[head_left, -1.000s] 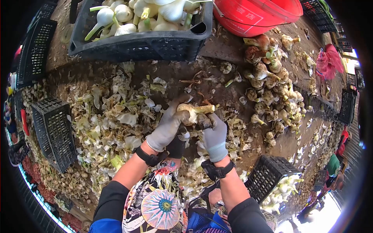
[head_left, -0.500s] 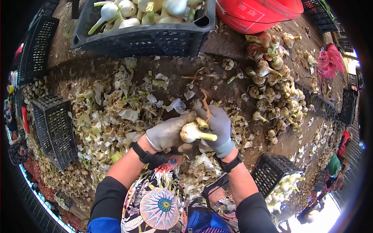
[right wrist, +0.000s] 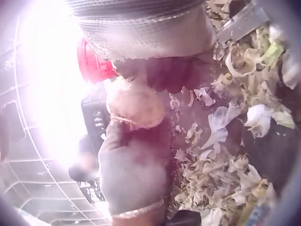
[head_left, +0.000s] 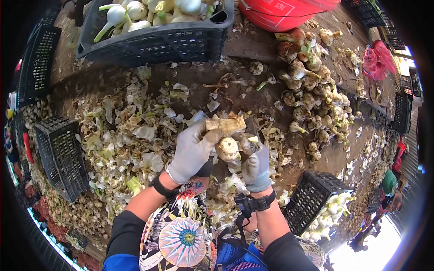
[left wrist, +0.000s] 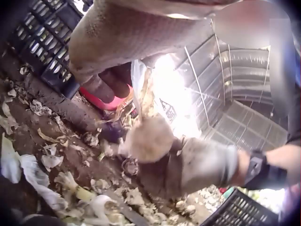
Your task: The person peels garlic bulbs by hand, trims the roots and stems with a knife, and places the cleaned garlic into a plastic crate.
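Observation:
Both gloved hands meet over the ground in the head view, around a garlic bulb [head_left: 227, 149] with its root side toward the camera. My left hand [head_left: 191, 151] grips a dry stem piece or peeled leaves [head_left: 226, 124] and touches the bulb with its thumb. My right hand [head_left: 256, 167] is curled at the bulb's right side, with a short cut stem [head_left: 253, 139] by its fingertips. In the left wrist view the bulb [left wrist: 150, 139] is blurred between the hands; in the right wrist view the bulb [right wrist: 136, 107] hides some fingers.
A black crate [head_left: 156, 43] of cleaned garlic stands ahead beside a red bucket [head_left: 282, 14]. Unpeeled bulbs [head_left: 321, 106] are heaped right of the hands. Loose skins [head_left: 131, 131] cover the ground on the left. Other crates stand left [head_left: 61, 158] and lower right [head_left: 312, 198].
The bulb has turned so that its root side shows, and its stem no longer points right. The hands have shifted slightly, with the dry stem piece now raised above the left thumb.

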The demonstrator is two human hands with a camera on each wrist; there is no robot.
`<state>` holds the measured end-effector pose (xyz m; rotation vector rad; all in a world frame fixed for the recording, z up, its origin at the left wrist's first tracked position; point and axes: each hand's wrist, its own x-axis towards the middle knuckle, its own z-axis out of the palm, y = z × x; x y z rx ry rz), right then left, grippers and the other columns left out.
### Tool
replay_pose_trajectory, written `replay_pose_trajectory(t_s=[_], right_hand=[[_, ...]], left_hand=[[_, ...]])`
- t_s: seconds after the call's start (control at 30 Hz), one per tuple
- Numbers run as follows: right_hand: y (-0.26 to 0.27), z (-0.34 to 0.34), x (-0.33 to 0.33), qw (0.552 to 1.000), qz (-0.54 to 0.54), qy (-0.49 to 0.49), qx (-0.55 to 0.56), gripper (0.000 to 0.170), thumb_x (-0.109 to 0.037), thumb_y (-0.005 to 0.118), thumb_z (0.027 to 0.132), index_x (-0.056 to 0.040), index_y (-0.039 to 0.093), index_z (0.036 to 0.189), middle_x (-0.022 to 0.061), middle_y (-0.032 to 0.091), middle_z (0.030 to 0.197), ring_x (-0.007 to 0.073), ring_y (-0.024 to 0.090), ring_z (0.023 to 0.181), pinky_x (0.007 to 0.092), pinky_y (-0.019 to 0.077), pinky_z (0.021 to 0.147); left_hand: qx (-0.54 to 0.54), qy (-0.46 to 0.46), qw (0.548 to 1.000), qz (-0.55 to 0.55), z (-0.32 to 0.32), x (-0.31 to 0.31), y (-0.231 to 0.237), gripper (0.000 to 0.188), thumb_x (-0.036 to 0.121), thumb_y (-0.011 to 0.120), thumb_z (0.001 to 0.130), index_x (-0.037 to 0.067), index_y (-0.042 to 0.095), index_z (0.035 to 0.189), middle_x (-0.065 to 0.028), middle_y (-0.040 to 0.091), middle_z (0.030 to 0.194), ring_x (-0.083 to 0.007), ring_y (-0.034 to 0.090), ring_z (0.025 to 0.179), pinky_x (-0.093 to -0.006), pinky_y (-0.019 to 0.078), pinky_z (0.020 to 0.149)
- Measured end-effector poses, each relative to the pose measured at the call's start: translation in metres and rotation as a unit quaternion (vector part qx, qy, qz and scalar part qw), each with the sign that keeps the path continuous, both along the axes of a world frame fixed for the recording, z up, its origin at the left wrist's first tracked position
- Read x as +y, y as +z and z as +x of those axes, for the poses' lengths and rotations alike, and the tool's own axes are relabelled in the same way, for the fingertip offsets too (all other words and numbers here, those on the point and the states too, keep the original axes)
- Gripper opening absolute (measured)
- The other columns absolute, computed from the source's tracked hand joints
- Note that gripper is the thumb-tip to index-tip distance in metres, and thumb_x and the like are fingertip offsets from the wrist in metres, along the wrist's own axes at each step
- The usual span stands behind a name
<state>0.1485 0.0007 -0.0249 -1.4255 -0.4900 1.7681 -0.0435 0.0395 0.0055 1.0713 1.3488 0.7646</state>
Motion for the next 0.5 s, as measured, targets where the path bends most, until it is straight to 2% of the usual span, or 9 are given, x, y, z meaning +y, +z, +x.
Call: replay_pose_trajectory(t_s=[0.07,0.1,0.13,0.2,0.27,0.33,0.4,0.47,0.5], right_hand=[[-0.016,0.011,-0.007,0.987,-0.084,-0.128,0.040,0.046,-0.038,0.076,0.085,-0.0066,0.061,0.116,0.0034,0.065,0.104,0.0187,0.063,0.085,0.0332,0.0530,0.077],[-0.015,0.016,-0.015,0.985,0.013,-0.158,0.069,0.038,-0.033,0.074,0.088,-0.0054,0.062,0.111,0.0044,0.066,0.102,0.0202,0.065,0.088,0.0355,0.0541,0.077],[-0.057,0.036,-0.022,0.965,-0.082,-0.239,0.062,0.033,-0.029,0.070,0.092,-0.0033,0.061,0.112,0.0077,0.067,0.102,0.0229,0.066,0.094,0.0405,0.0558,0.080],[-0.044,0.052,-0.023,0.966,-0.079,-0.227,0.097,0.050,-0.035,0.060,0.097,0.0049,0.055,0.126,0.0188,0.063,0.123,0.0318,0.063,0.111,0.0467,0.0496,0.099],[-0.043,0.057,-0.030,0.946,-0.083,-0.271,0.154,0.048,-0.034,0.060,0.097,0.0046,0.055,0.125,0.0193,0.063,0.124,0.0318,0.063,0.111,0.0471,0.0508,0.098],[-0.039,0.051,-0.033,0.953,-0.073,-0.276,0.098,0.041,-0.029,0.062,0.097,0.0037,0.057,0.122,0.0189,0.065,0.119,0.0312,0.064,0.109,0.0466,0.0522,0.096],[-0.029,0.036,-0.035,0.959,-0.043,-0.279,-0.004,0.025,-0.019,0.063,0.095,0.0013,0.063,0.110,0.0119,0.068,0.104,0.0233,0.067,0.097,0.0401,0.0550,0.086],[-0.023,0.036,-0.048,0.981,0.031,-0.158,-0.109,0.019,-0.018,0.064,0.095,-0.0004,0.066,0.102,0.0063,0.067,0.094,0.0160,0.066,0.088,0.0334,0.0544,0.078],[-0.020,0.030,-0.049,0.977,0.003,-0.199,-0.082,0.018,-0.014,0.070,0.089,-0.0002,0.068,0.101,0.0013,0.066,0.091,0.0102,0.062,0.081,0.0248,0.0485,0.070]], left_hand=[[-0.009,0.016,0.998,0.061,-0.002,-0.006,-0.001,0.037,0.034,0.063,0.097,-0.001,0.065,0.110,-0.0024,0.068,0.097,-0.0096,0.060,0.083,-0.0248,0.0486,0.075],[-0.008,0.047,0.996,0.073,-0.007,-0.006,0.010,0.039,0.036,0.062,0.097,0.000,0.064,0.111,-0.0029,0.068,0.096,-0.0094,0.060,0.083,-0.0250,0.0486,0.074],[-0.006,0.078,0.993,0.084,-0.013,-0.006,0.019,0.041,0.038,0.060,0.098,0.000,0.064,0.111,-0.0033,0.067,0.095,-0.0093,0.060,0.082,-0.0253,0.0486,0.073],[-0.063,0.137,0.987,0.054,-0.031,-0.001,0.022,0.041,0.036,0.060,0.098,-0.001,0.062,0.113,-0.0025,0.067,0.091,-0.0096,0.060,0.084,-0.0252,0.0491,0.074],[0.038,0.114,0.993,-0.004,-0.046,0.003,0.014,0.044,0.034,0.063,0.096,-0.003,0.058,0.119,-0.0068,0.065,0.096,-0.0122,0.062,0.086,-0.0250,0.0510,0.076],[0.295,-0.059,0.936,0.184,-0.043,0.001,-0.006,0.056,0.038,0.067,0.092,-0.004,0.054,0.126,-0.0144,0.062,0.109,-0.0189,0.064,0.094,-0.0315,0.0528,0.082],[0.101,-0.098,0.989,0.054,-0.013,-0.004,0.022,0.071,0.038,0.072,0.083,-0.002,0.047,0.137,-0.0219,0.055,0.130,-0.0349,0.057,0.119,-0.0405,0.0440,0.102],[0.180,-0.166,0.933,0.265,0.012,0.002,0.024,0.050,0.028,0.072,0.083,0.001,0.059,0.124,-0.0184,0.061,0.119,-0.0324,0.063,0.106,-0.0381,0.0490,0.093],[0.177,-0.169,0.932,0.266,0.015,0.001,0.017,0.050,0.028,0.072,0.083,0.001,0.059,0.124,-0.0184,0.061,0.119,-0.0324,0.063,0.106,-0.0381,0.0490,0.093]])
